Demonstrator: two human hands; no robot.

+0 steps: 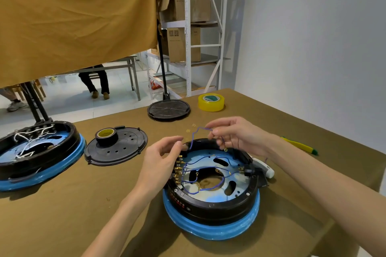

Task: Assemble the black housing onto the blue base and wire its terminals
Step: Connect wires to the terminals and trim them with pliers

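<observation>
The black housing (pixel 217 207) sits on the blue base (pixel 213 228) in front of me, with several blue wires running between brass terminals (pixel 178 170) inside it. Above its far rim I hold a loose blue wire (pixel 196 134). My right hand (pixel 236 133) pinches its upper end, and a ring lug hangs below those fingers. My left hand (pixel 165 156) pinches the lower end near the housing's left rim, just above the terminal row.
A second black-and-blue unit (pixel 39 156) with white wires stands at the left. A black cover (pixel 116 148) carries a black tape roll (pixel 106 136). A stand's round base (pixel 168 109), yellow tape (pixel 211 102), a green-yellow pen (pixel 300 145), a white tool (pixel 264 168) and loose brass lugs (pixel 191 128) lie around.
</observation>
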